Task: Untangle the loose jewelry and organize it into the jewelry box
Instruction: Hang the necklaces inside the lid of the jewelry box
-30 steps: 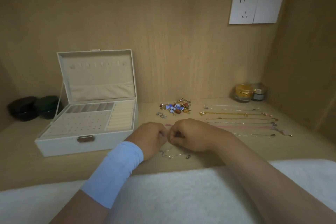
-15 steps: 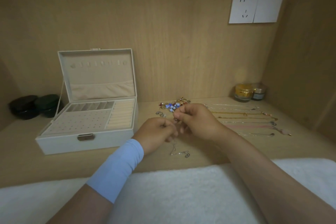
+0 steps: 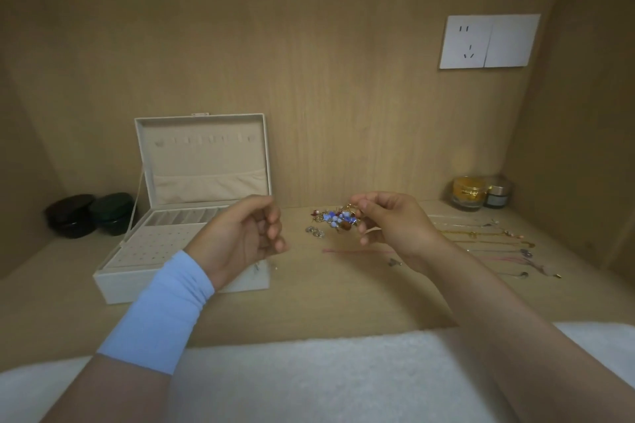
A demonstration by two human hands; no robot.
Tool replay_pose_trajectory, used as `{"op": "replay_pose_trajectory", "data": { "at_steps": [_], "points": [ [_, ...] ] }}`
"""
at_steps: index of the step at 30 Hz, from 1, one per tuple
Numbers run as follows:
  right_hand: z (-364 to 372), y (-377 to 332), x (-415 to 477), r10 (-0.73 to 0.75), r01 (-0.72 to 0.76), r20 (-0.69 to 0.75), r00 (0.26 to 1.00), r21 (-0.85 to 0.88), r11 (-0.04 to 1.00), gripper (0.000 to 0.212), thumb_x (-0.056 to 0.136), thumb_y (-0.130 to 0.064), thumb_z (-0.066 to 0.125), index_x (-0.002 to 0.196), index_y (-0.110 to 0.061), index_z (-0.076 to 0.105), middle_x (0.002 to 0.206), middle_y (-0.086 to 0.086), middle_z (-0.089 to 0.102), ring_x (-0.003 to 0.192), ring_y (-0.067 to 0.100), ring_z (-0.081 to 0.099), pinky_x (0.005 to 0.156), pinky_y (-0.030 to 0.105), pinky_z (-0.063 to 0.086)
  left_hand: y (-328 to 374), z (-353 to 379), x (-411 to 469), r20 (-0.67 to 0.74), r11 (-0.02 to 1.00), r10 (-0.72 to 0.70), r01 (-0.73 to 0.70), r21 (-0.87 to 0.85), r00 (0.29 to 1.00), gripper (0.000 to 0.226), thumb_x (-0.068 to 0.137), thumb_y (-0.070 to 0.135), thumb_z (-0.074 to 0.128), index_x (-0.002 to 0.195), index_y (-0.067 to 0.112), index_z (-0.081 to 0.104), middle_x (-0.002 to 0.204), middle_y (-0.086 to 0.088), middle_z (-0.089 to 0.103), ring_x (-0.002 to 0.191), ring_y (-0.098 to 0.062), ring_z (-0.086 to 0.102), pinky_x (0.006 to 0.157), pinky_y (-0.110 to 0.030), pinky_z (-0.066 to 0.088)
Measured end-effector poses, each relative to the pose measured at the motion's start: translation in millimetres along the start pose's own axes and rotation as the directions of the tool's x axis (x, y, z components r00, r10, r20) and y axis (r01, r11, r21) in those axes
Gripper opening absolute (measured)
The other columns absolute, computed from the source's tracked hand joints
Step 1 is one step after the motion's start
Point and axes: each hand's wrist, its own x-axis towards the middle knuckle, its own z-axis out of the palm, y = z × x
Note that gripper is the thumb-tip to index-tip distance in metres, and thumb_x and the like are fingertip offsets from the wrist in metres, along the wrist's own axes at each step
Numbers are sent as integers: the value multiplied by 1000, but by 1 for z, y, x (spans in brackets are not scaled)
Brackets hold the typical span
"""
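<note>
The cream, fabric-lined jewelry box [image 3: 113, 285] stands open on the pale wood desk [image 3: 326, 302]. Its lid is upright, and a pegged earring panel and ridged ring rolls show inside. The left hand [image 3: 240, 237] is raised in front of the box's right half, fingers curled toward the thumb. The right hand [image 3: 395, 227] is well to the right of the box, thumb and forefinger pinched together.

Tiny silver glints hang under each hand, so a hair-fine chain is probably strung between them. The strand itself is too thin to see, and I cannot tell what either hand truly holds.

Right of the box, just behind the right hand, lies a knotted heap of blue, brown and gold beaded jewelry [image 3: 336, 218]. Farther right, a row of thin gold and silver chains [image 3: 481, 244] lies straightened, with a pink cord [image 3: 357, 251] nearer the box.

Fine links kink and snap, so any strand is best kept slack, not taut. Spreading the hands slowly would let loops fall open. It should be held clear of the bead heap, whose hooks would likely snag it.
</note>
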Motion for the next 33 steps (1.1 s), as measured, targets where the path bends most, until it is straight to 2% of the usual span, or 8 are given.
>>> {"op": "replay_pose_trajectory", "data": {
  "at_steps": [9,12,17,22,26,28,31,33],
  "points": [
    [14,0,19,44,16,147,988,-383,924,20,100,-10,55,90,-12,72,87,19,64,52,13,56,47,24,45,52,-29,8,2,995,80,-80,-54,997,21,86,36,53,75,17,54,64,0,49,57,-18,50,77,-39,53],
    [22,2,22,105,20,238,965,-471,882,25,101,-9,53,87,-17,72,86,6,66,55,12,60,50,25,46,68,-30,18,23,996,72,-73,42,997,19,91,33,50,80,19,57,64,4,48,52,-14,45,62,-32,53],
    [39,-4,31,227,72,390,893,-620,781,20,99,-12,55,92,-21,71,85,4,67,67,14,62,58,23,49,94,-32,33,-26,932,156,-139,335,987,22,100,26,44,89,16,60,63,4,43,52,-13,35,48,-23,31],
    [64,-31,46,266,120,452,852,-662,740,18,85,-19,61,88,-29,75,88,-9,71,81,9,61,83,32,51,103,-43,40,38,888,194,-192,418,980,20,101,21,46,95,11,62,63,2,46,51,-12,37,44,-21,23],
    [85,-53,62,180,107,496,849,-496,862,58,74,-36,65,131,-28,59,120,-9,70,113,7,63,103,32,48,106,-48,43,92,874,165,-189,448,982,20,100,16,45,91,10,62,62,1,47,50,-13,39,46,-22,27],
    [100,-63,69,88,119,540,837,-335,935,50,84,-31,66,132,-26,56,123,-6,69,119,9,61,106,37,46,107,-50,45,113,863,152,-188,470,982,21,100,16,45,92,8,63,63,0,48,51,-13,40,48,-22,30],
    [121,-75,79,-14,139,574,819,-175,975,18,95,-14,60,112,-13,65,101,9,72,92,22,66,94,41,51,108,-54,46,125,838,152,-195,510,980,22,100,15,46,91,8,65,61,0,47,51,-13,41,48,-21,33],
    [128,-77,86,-2,142,548,836,-213,967,15,96,-16,63,106,-8,70,71,6,56,61,17,50,79,42,53,110,-62,46,99,836,168,-195,513,981,22,99,15,47,91,7,65,60,0,46,49,-13,42,46,-20,34]
  ]
}}
